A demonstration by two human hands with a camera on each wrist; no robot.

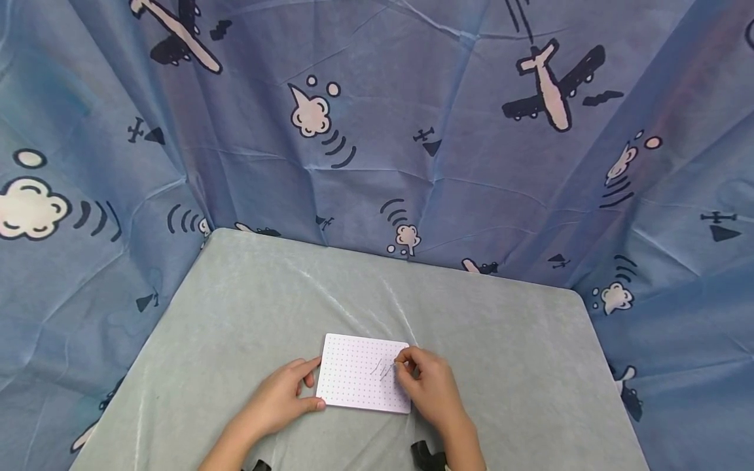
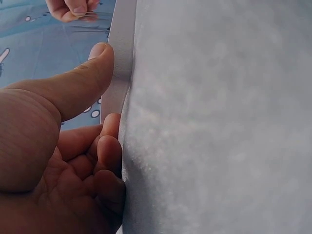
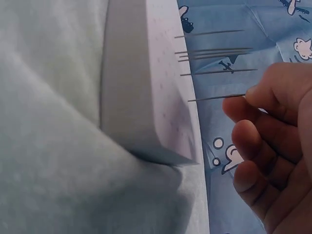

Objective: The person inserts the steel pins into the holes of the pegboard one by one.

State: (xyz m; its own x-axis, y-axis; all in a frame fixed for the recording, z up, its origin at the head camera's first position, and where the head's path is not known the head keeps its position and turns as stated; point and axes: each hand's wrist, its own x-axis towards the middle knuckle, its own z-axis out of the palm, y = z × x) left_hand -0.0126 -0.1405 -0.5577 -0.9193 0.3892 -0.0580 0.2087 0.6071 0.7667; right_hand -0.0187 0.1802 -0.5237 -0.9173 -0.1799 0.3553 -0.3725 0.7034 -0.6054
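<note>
A white pegboard [image 1: 347, 373] dotted with small holes in rows lies flat before me. My left hand [image 1: 283, 396] rests at its left side, thumb by the near corner and index finger against the edge. In the left wrist view that straight thumb [image 2: 90, 80] touches the board's side wall, the other fingers loosely bent below. Over the right edge my right hand [image 1: 432, 386] pinches a thin metal pin [image 3: 214, 98] between thumb and index finger, its lower end at the board's surface. Several similar pins [image 3: 219, 72] stand upright beside it in the board.
Pale grey-green cloth covers the table [image 1: 518, 366] around the board. Blue curtains [image 1: 377, 131] printed with aeroplanes and clouds enclose the back and both sides. Black wrist gear [image 1: 427, 456] shows near the bottom edge.
</note>
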